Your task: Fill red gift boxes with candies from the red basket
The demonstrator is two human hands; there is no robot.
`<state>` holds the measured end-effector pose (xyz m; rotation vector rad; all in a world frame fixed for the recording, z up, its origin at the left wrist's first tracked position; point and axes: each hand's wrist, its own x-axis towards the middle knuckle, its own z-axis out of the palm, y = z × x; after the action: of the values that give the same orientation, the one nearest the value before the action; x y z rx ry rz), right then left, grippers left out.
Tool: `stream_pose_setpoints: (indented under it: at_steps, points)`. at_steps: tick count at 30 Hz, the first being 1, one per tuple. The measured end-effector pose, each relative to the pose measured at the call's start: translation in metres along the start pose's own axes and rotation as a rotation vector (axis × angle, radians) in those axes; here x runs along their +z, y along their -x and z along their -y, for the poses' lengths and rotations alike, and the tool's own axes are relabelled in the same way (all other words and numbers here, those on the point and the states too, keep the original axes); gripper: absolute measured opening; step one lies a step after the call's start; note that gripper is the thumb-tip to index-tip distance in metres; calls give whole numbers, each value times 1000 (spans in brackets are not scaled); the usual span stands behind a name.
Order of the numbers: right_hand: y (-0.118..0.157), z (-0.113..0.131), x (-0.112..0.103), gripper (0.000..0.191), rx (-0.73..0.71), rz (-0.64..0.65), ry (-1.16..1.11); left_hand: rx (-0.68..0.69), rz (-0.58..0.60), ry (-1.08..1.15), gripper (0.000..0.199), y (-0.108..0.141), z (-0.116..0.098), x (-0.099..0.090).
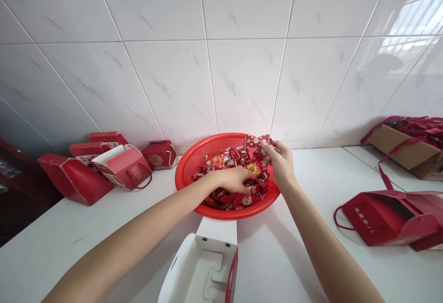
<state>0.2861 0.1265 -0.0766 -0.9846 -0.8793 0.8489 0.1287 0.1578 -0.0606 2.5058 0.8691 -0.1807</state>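
A red perforated basket [198, 207] full of red-wrapped candies [226, 197] stands against the tiled wall. My left hand [238, 179] reaches into the candies from the left, its fingers bent among the wrappers; what they grip, if anything, is hidden. Over the basket's right rim, my right hand [279, 160] pinches a red candy packet with white dots [253, 142]. A yellow-wrapped candy [254, 169] lies between the two hands. In front of the basket, an open box [204, 266], white inside and red outside, shows no candy in its visible part.
Several red gift boxes [78, 178] stand at the left by the wall. At the right are red bags or boxes with cord handles [380, 220]. Behind them, a cardboard box [401, 148] holds dark red ribbons [424, 130].
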Motion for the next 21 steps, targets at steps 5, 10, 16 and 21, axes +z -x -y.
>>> stream_pose_setpoints:
  at_steps: [5, 10, 16, 21]
  points:
    - [1, 1, 1, 41, 11, 1, -18, -57, -78, 57, 51, 5, 23, -8]
    - [1, 1, 1, 44, 32, 2, -17, -93, -139, 87, 52, 5, 32, -12]
    - [0, 1, 0, 44, 22, 22, 1, -149, -235, 78, 57, 3, 39, -14]
    - [1, 1, 0, 45, 5, 33, -6, -190, -289, 69, 66, 3, 44, -13]
